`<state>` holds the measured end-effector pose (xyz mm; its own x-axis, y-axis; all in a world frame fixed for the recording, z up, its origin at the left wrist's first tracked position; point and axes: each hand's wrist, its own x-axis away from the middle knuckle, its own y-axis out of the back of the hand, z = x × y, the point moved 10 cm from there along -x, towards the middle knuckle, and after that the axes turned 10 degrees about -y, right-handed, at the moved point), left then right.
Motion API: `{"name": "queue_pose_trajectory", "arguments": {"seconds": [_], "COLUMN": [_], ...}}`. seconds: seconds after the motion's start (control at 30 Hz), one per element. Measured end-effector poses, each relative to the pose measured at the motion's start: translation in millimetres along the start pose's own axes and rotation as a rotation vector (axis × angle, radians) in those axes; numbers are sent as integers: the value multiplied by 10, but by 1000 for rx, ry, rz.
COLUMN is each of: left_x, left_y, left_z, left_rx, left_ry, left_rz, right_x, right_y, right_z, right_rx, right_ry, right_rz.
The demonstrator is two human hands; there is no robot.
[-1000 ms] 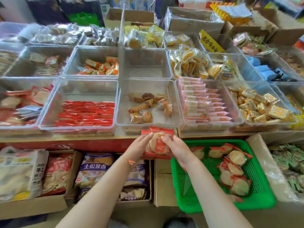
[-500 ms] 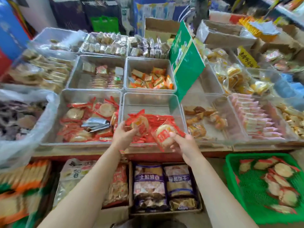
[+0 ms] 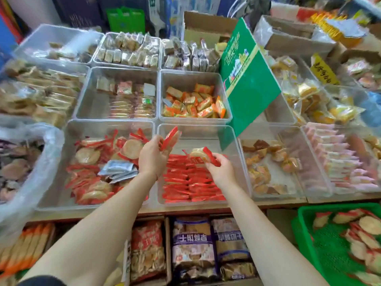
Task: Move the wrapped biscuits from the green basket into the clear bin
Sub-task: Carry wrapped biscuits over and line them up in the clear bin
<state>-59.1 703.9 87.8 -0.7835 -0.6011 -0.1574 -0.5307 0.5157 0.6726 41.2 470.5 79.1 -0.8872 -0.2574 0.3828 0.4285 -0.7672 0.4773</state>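
Now both hands (over bins) hold biscuits [image 3: 203, 156]

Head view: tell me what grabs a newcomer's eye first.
Two hands, left and right, each hold a red-wrapped biscuit over the clear bins at centre. Below the right hand, one bin holds tidy rows of red packets. A green basket of more biscuits sits at lower right.

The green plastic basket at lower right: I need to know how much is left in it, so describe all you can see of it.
The green plastic basket has a mesh floor and a thick rim, and is cut off by the frame's right and bottom edges. It sits low, below the shelf of clear bins. Several round wrapped biscuits with red-edged wrappers lie loose inside. Neither hand touches it.
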Motion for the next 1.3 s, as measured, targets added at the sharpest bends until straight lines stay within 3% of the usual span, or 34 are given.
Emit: {"name": "queue_pose_trajectory", "arguments": {"seconds": [0.27,0.57,0.77,0.83,0.9,1.0,1.17,1.23,1.3], "left_x": [-417,-470,-488,-488,-489,-481,-465,-465,-461], "left_y": [-387,-439,-501,-516,-520,-547,-670,-677,-632], "left_z": [88,22,39,13,1,-4,3,5,-20], "left_rx": [-171,-175,-180,-198,-212,-267,-418,-423,-368], "left_ry": [-230,-269,-252,-260,-266,-281,-303,-298,-288], "left_rz": [-23,-14,36,52,59,79,195,204,170], "right_x": [-587,-888,-1055,-1120,-1190,-1137,-960,-955,-1042], "right_y": [-214,-860,-1402,-1243,-948,-720,-852,-857,-887], "right_z": [168,365,46,90,221,491,649,566,405], "right_rx": [276,496,804,729,558,352,575,567,571], "right_ry": [118,257,34,29,84,290,544,557,452], "right_rz": [-80,-19,370,325,157,32,-41,-62,-22]}}
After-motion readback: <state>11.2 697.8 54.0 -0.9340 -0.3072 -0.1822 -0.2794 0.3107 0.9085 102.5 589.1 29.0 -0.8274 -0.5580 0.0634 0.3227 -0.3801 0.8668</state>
